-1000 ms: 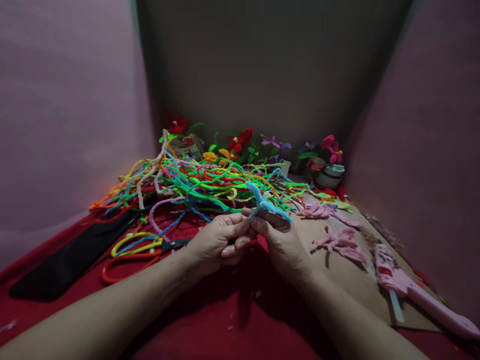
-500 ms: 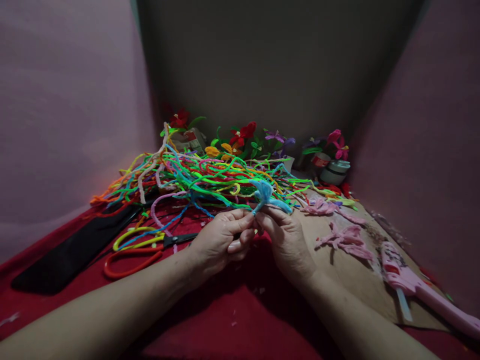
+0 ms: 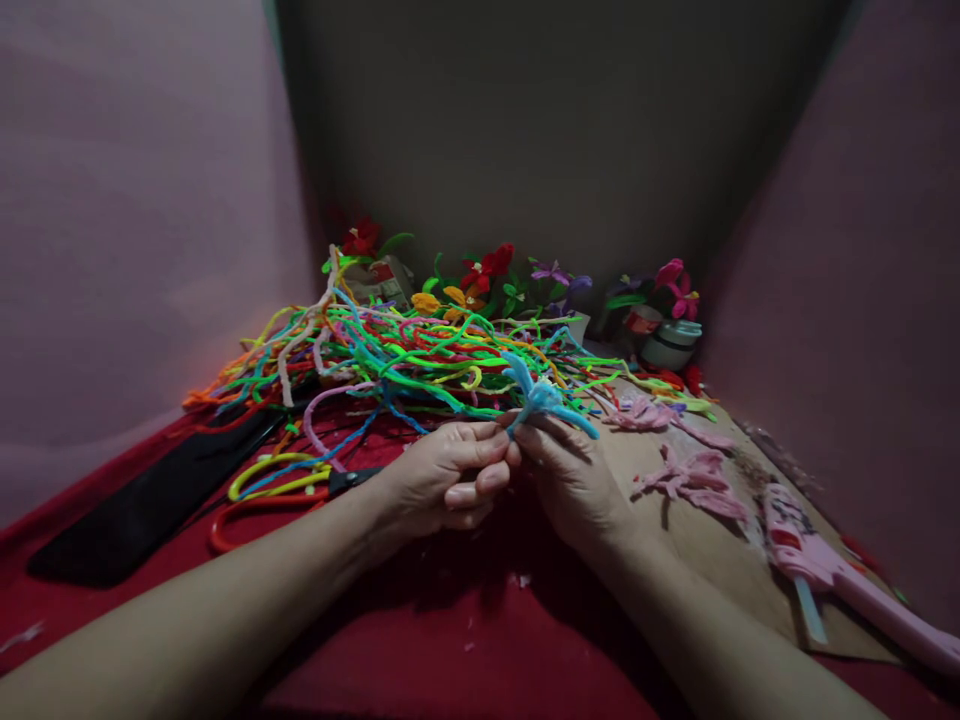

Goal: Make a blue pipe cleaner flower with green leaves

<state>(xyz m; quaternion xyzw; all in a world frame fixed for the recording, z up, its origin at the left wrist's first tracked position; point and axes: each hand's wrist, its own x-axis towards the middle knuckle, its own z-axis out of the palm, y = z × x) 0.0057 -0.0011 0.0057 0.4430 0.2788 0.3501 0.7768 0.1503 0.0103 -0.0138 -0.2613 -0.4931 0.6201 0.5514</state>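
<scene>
A light blue pipe-cleaner flower with spread petals stands above my fingertips near the middle of the view. My left hand is closed, its thumb and fingers pinching at the flower's base. My right hand is closed too, thumb and forefinger gripping the base from the other side. The fingertips of both hands meet there, and the exact pinch point is partly hidden. Just behind the flower spreads a tangled heap of coloured pipe cleaners. Scissors with yellow and red handles lie left of my left forearm, their blades mostly hidden.
At right, pink pipe-cleaner flowers rest on brown cardboard beside a pink glue gun. A long black object lies at left on the red cloth. Finished-looking flowers and a lidded jar stand behind.
The blue flower has turned in my fingers, so its petals now fan out more to the right and its centre shows. My left forearm covers more of the scissors.
</scene>
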